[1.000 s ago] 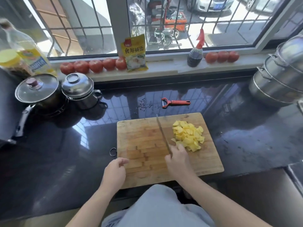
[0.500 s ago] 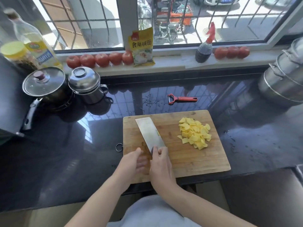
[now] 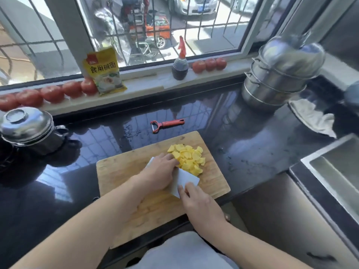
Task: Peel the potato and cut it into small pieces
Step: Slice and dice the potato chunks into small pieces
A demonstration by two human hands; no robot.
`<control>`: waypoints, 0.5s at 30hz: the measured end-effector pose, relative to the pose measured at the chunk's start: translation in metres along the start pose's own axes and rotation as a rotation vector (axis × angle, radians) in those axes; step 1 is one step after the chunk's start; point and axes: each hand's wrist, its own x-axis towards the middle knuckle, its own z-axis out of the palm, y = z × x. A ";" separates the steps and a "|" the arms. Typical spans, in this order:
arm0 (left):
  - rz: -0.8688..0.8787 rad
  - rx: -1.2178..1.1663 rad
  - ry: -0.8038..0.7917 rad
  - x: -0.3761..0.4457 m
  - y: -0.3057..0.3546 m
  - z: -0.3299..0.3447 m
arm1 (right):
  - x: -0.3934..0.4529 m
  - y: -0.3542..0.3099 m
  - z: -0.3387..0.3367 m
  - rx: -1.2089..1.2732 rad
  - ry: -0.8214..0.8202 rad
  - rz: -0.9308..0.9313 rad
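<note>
Potato pieces (image 3: 189, 159) lie heaped on the board (image 3: 124, 171); left hand (image 3: 160, 172) touches them, fingers together, right hand (image 3: 196, 200) grips the knife (image 3: 184, 180).

- Dark glossy countertop (image 3: 223, 121).
- Wooden cutting board (image 3: 120, 173) at 6 o'clock.
- Red peeler (image 3: 167, 124) at centre.
- Lidded steel pot (image 3: 29, 127) at 9 o'clock.
- Stacked steel steamer (image 3: 279, 74) and crumpled cloth (image 3: 312, 117) at 2 o'clock.

Glossy black counter (image 3: 242, 136) under a barred window (image 3: 136, 30) (bright daylight outside), pale sill (image 3: 147, 83).
</note>
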 end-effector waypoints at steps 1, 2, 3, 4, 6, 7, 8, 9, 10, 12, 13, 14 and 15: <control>-0.022 -0.062 0.000 0.007 0.005 -0.004 | -0.002 0.003 0.001 0.009 -0.013 0.034; -0.057 -0.164 0.044 0.010 0.008 -0.009 | -0.005 0.006 0.002 0.035 -0.023 0.069; -0.110 -0.284 0.129 0.008 0.010 -0.016 | -0.007 0.008 0.003 0.055 -0.024 0.096; -0.170 -0.403 0.228 0.003 0.008 -0.024 | -0.010 0.008 0.004 0.077 -0.032 0.121; -0.303 -0.586 0.369 -0.019 -0.002 -0.036 | -0.016 0.006 0.007 0.128 -0.050 0.154; -0.375 -0.656 0.408 -0.035 -0.010 -0.039 | -0.018 0.003 0.010 0.151 -0.072 0.160; -0.453 -0.712 0.441 -0.053 -0.020 -0.039 | -0.018 -0.001 0.011 0.172 -0.105 0.155; -0.535 -0.745 0.470 -0.073 -0.029 -0.035 | -0.018 -0.006 0.012 0.191 -0.143 0.137; -0.614 -0.761 0.496 -0.092 -0.037 -0.029 | -0.016 -0.013 0.014 0.196 -0.179 0.101; -0.764 -0.790 0.523 -0.129 -0.049 -0.013 | -0.005 -0.029 0.023 0.167 -0.206 0.054; -0.837 -0.815 0.517 -0.144 -0.052 -0.004 | 0.004 -0.038 0.028 0.186 -0.199 0.052; -0.899 -0.834 0.502 -0.155 -0.055 0.006 | 0.015 -0.047 0.027 0.222 -0.200 0.059; -0.936 -0.848 0.468 -0.165 -0.057 0.017 | 0.025 -0.058 0.024 0.287 -0.210 0.086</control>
